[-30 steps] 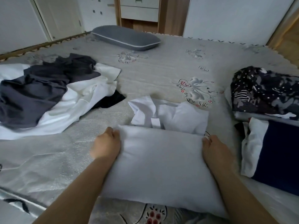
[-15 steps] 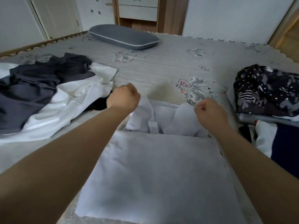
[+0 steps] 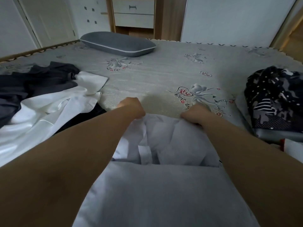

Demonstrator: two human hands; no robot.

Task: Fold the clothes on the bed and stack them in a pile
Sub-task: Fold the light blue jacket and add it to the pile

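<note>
I see my left hand [image 3: 132, 107] and right hand [image 3: 195, 114] curled, gripping the white shirt [image 3: 164, 145] far edge, beside the bedspread [image 3: 155, 76] print reading "Best day".

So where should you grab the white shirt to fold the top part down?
Probably at its far edge, one hand near each corner, reaching over from the near side as the left hand and right hand do now. The white shirt lies flat with that upper part loose and rumpled, so holding both corners should let it come over evenly.
</note>
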